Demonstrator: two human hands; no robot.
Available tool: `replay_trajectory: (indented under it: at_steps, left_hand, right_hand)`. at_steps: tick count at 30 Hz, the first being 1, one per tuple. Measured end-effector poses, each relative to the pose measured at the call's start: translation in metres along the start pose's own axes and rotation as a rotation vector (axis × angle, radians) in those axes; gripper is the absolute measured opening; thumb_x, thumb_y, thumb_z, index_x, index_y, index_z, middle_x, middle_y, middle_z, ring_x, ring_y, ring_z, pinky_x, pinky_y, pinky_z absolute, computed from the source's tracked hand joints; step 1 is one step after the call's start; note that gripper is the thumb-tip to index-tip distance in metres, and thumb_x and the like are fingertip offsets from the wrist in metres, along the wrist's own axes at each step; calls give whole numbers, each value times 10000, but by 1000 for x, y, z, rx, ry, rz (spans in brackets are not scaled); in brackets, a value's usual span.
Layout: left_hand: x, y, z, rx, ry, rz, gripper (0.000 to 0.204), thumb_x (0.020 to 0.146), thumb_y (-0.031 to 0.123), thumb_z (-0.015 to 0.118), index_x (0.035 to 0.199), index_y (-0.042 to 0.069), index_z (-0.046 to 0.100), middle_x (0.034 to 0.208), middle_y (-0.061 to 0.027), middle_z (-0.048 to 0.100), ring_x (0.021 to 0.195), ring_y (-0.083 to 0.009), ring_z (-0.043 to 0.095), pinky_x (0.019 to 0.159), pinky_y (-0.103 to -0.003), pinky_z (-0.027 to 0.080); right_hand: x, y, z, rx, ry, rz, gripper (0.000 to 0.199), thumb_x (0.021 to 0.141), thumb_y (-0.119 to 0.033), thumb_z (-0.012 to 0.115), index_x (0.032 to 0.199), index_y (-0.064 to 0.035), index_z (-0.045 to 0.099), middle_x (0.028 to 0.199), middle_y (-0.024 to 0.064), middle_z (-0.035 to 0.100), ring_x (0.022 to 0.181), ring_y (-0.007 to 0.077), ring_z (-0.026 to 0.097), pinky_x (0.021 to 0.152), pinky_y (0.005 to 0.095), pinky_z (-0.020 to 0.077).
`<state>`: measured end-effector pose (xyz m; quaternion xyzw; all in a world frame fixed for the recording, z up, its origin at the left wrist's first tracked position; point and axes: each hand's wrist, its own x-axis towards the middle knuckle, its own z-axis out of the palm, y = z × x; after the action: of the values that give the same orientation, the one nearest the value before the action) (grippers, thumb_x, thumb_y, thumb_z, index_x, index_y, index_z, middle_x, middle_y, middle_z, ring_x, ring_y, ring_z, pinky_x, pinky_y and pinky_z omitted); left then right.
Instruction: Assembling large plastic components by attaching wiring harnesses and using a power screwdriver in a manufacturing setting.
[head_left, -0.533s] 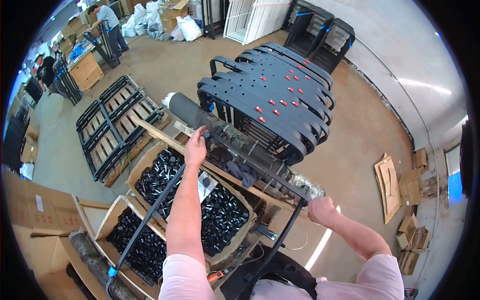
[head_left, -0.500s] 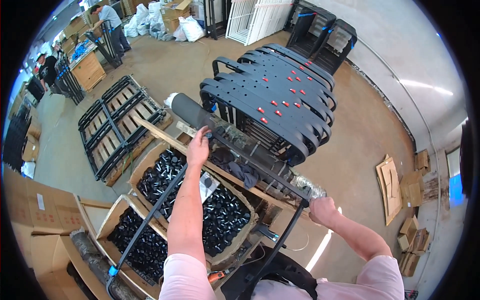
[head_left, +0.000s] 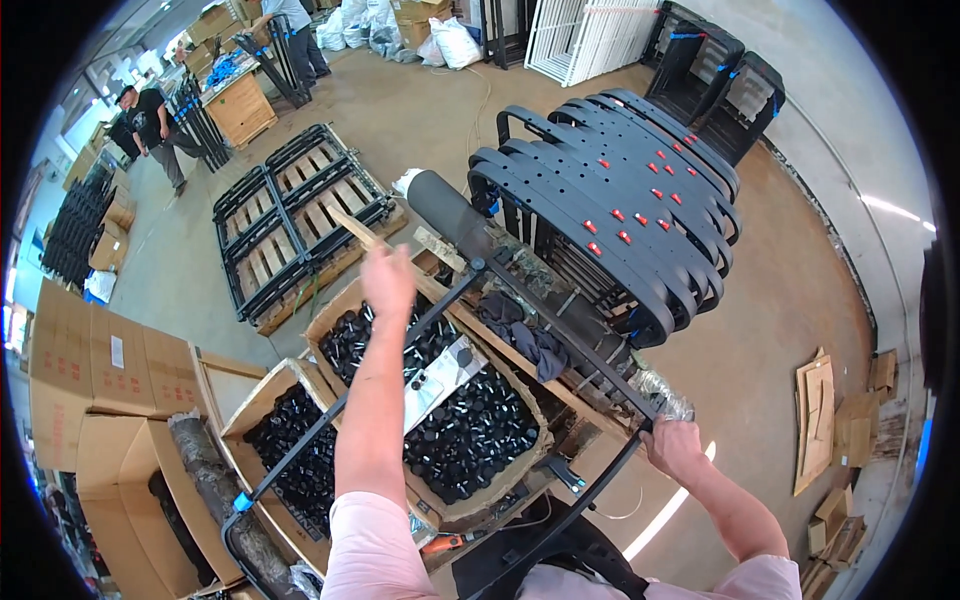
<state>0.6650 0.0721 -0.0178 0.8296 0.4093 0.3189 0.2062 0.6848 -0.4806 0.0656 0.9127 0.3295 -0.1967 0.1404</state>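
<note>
A black metal tube frame (head_left: 565,340) lies across in front of me, with a dark round piece at its far corner (head_left: 478,265). My right hand (head_left: 672,447) is closed around its right corner. My left hand (head_left: 388,285) is in the air above the far edge of a cardboard box, off the frame; its fingers are smeared by motion, so a small thing in them could be hidden. Below it, the box holds many black plastic end plugs (head_left: 470,435), with a pale flat panel (head_left: 447,382) on top bearing a few black pieces. A second box of plugs (head_left: 290,440) stands to the left.
Black curved frames with red clips (head_left: 610,190) are stacked ahead. A padded roller (head_left: 445,210) and a dark cloth (head_left: 525,335) lie along the bench. A pallet with black frames (head_left: 300,215) is at the left. An orange-handled tool (head_left: 445,543) lies near me. Another person (head_left: 155,130) stands far left.
My left hand has left the frame's far corner and moved over the plug box. A dark round piece now shows at that corner. My right hand still grips the other corner; the view has shifted left.
</note>
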Motion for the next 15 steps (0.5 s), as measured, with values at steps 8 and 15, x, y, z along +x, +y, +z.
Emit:
replay_trajectory:
  at_steps: [8,15]
  left_hand:
    - [-27,64,16,227,-291,391,803,832,564,803,1393,45,559,1222,-177,694,1104,-367,682,956,-460,541]
    - [-17,67,4,234,-284,231,539,953,547,664,998,12,710,971,-189,743,919,-374,731,811,-498,584]
  right_hand:
    - [-4,23,9,-6,26,-9,433,994,-401,626,992,30,666,757,177,737,704,340,750,644,451,598]
    - [3,19,-1,23,-22,1,436,987,-400,632,1010,34,669,772,178,742,703,348,750,649,463,599]
